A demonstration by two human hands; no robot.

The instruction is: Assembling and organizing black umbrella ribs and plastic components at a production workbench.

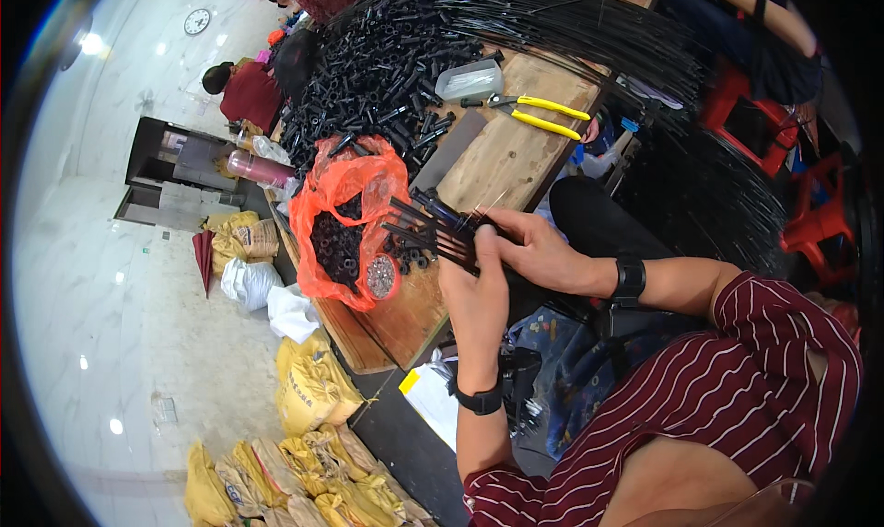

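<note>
Close together over the table's near edge, both my hands work on a small bundle of thin black rods [429, 233]. My left hand [476, 297] is closed round its lower end, the thumb pressing on top. The fingers of my right hand [543, 251] pinch the same bundle from the right side. Several rod ends fan out leftward past my fingers, beside a short black cylindrical piece [442, 206]. How the cylinder joins the rods is too small to tell. Just left of the bundle lies an orange-red plastic bag [391, 172] with small black rings inside.
The wooden table [529, 80] bears a heap of black tubular parts [368, 76], long black rods [571, 29], yellow-handled pliers [548, 117], a clear plastic box [468, 81] and a round tub of small shiny pieces [380, 276]. Yellow sacks [313, 389] and red stools [746, 122] stand around.
</note>
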